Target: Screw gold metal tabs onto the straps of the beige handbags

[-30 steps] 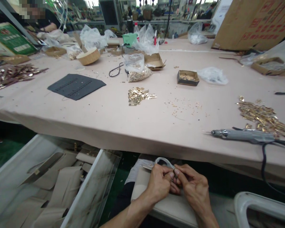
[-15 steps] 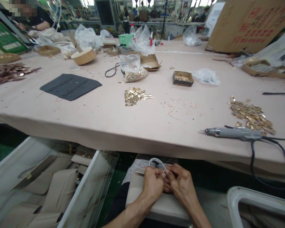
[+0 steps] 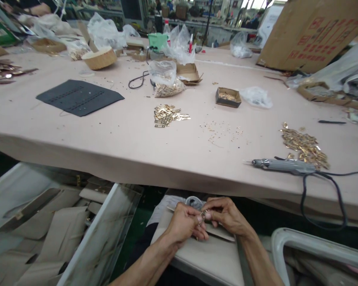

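My left hand and my right hand meet over a beige bag-like leather piece on my lap. Between their fingertips they pinch a small shiny metal fitting, which looks like a ring or clasp; its exact kind is too small to make out. Just behind my fingers a pale, plastic-looking loop rises from the beige piece. A flap edge of that piece shows below my right hand.
On the table lie an electric screwdriver, gold fittings, gold plates, a small box of screws and a dark sheet. A white bin with beige pieces stands left, another bin right. A co-worker's arm shows far left.
My hands have turned and spread slightly, so the metal fitting now shows between the fingertips. More of the beige piece and its flap edge is visible. The view has shifted a little.
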`<move>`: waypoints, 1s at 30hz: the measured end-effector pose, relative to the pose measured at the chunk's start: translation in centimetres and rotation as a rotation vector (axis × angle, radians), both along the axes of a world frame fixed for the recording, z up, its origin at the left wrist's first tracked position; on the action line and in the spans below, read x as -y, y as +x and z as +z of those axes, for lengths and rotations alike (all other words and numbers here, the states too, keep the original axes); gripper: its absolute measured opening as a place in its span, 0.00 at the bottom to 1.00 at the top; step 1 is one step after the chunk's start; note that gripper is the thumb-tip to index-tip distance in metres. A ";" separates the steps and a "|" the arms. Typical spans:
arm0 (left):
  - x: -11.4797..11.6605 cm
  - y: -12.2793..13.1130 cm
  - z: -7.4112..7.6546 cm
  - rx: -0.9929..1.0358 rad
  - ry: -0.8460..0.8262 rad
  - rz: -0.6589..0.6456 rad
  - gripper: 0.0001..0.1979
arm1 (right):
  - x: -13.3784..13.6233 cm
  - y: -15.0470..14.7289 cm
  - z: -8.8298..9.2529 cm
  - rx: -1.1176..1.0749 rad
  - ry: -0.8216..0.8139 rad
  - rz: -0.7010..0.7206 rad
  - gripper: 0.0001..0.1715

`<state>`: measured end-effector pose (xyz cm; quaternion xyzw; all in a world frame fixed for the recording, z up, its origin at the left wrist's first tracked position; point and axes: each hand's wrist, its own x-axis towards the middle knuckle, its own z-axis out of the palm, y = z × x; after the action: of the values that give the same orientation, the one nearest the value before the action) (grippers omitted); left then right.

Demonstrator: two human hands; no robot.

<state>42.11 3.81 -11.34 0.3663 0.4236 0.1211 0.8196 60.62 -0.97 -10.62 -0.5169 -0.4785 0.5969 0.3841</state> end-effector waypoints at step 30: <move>-0.5 1.0 -2.0 -0.002 0.013 0.119 0.18 | 2.0 8.8 11.3 0.698 0.246 -1.007 0.29</move>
<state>43.15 4.33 -13.29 0.3459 0.4446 0.1723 0.8081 69.38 -3.02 0.68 -0.7955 -0.3385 0.0791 0.4963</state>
